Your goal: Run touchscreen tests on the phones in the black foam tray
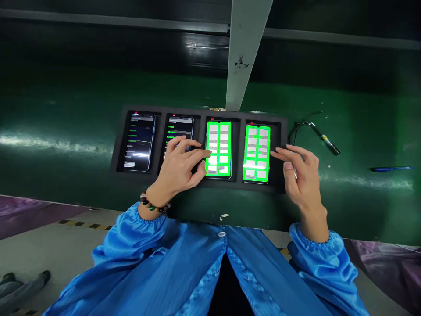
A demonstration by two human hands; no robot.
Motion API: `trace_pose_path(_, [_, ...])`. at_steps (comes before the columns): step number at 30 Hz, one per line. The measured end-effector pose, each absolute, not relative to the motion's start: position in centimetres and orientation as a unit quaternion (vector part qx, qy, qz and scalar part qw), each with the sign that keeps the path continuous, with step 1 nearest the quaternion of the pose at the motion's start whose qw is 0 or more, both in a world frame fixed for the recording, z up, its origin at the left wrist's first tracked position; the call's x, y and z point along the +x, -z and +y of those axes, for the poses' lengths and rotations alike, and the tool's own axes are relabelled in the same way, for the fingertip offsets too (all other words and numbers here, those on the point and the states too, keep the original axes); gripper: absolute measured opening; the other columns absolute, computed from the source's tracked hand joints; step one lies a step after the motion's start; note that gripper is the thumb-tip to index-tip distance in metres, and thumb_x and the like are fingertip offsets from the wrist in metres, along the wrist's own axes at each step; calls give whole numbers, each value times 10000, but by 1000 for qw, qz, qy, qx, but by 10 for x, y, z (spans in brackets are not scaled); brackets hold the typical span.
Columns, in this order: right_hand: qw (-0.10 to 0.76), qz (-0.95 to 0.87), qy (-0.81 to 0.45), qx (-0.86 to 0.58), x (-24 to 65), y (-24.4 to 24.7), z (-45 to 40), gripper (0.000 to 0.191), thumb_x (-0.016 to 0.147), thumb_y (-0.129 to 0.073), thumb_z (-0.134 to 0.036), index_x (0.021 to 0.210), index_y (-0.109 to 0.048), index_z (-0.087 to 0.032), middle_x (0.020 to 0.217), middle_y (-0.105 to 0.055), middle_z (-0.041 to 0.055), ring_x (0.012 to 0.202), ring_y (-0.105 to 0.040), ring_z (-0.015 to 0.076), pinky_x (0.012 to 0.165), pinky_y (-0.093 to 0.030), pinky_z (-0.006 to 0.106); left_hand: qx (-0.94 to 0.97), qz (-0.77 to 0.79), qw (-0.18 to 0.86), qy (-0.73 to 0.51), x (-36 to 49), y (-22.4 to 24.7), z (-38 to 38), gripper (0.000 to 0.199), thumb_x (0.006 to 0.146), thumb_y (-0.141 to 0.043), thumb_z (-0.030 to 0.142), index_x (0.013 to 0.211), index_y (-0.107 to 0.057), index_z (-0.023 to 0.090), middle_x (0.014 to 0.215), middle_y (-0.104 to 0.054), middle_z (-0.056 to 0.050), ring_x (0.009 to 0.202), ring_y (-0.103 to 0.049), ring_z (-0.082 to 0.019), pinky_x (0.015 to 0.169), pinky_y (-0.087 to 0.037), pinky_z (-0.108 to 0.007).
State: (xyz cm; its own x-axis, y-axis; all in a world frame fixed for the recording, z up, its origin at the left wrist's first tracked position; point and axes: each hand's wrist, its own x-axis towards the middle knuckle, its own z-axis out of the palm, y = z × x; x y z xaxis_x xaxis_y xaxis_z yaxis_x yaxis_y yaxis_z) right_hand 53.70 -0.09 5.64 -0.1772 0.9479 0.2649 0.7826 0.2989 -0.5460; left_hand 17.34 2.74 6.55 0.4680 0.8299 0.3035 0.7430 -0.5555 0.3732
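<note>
Several smartphones lie face up in the slots of a black tray (197, 181). The leftmost phone (140, 142) has a dark screen with lines of text, as does the second phone (180, 124), partly covered by my left hand (180, 169). A bright green and white grid fills the third phone (219, 142) and the rightmost phone (256, 151). My left hand is over the second and third phones, fingers spread, fingertips at the third phone's left edge. Beside the rightmost phone's right edge is my right hand (301, 175), fingers apart. Neither hand holds anything.
A pen-like black tool (325, 138) on a thin cable lies right of the tray. Farther right is a blue pen (391, 169) on the green table (362, 202). A grey metal post (241, 57) rises behind the tray. Someone's legs (24, 287) show at lower left.
</note>
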Motion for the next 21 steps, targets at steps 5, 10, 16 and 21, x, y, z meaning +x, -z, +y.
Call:
trace_pose_path(5, [324, -718, -122, -603, 547, -59, -7, 418, 1164, -418, -380, 1441, -723, -310, 1388, -788, 92, 1463, -618, 388, 1212, -464, 699, 865, 442, 113, -211, 195, -65, 34, 396, 964, -548, 194, 1295, -755, 265, 1117, -858, -36, 1237, -698, -342, 1187, -401, -600])
trace_pose_path(10, [320, -735, -141, -581, 534, -57, -3, 403, 1163, -423, -371, 1444, -707, -319, 1389, -779, 83, 1464, -622, 369, 1216, -489, 675, 887, 396, 132, -200, 216, -65, 40, 394, 988, -528, 214, 1328, -725, 238, 1269, -834, -52, 1294, -675, -349, 1169, -425, -576])
trace_pose_path(16, [336, -739, -166, -559, 519, -55, 4, 407, 1163, -430, -361, 1489, -670, -319, 1379, -786, 78, 1484, -596, 349, 1233, -493, 652, 847, 468, 103, -232, 190, -67, 37, 363, 959, -561, 204, 1248, -771, 273, 1066, -853, -32, 1217, -698, -341, 1194, -379, -606])
trace_pose_path(21, [342, -742, -173, -550, 513, -52, 11, 418, 1166, -411, -378, 1478, -679, -310, 1383, -775, 91, 1490, -595, 351, 1237, -505, 647, 837, 489, 100, -224, 184, -65, 33, 347, 947, -569, 219, 1210, -790, 271, 994, -851, -35, 1201, -706, -349, 1191, -377, -617])
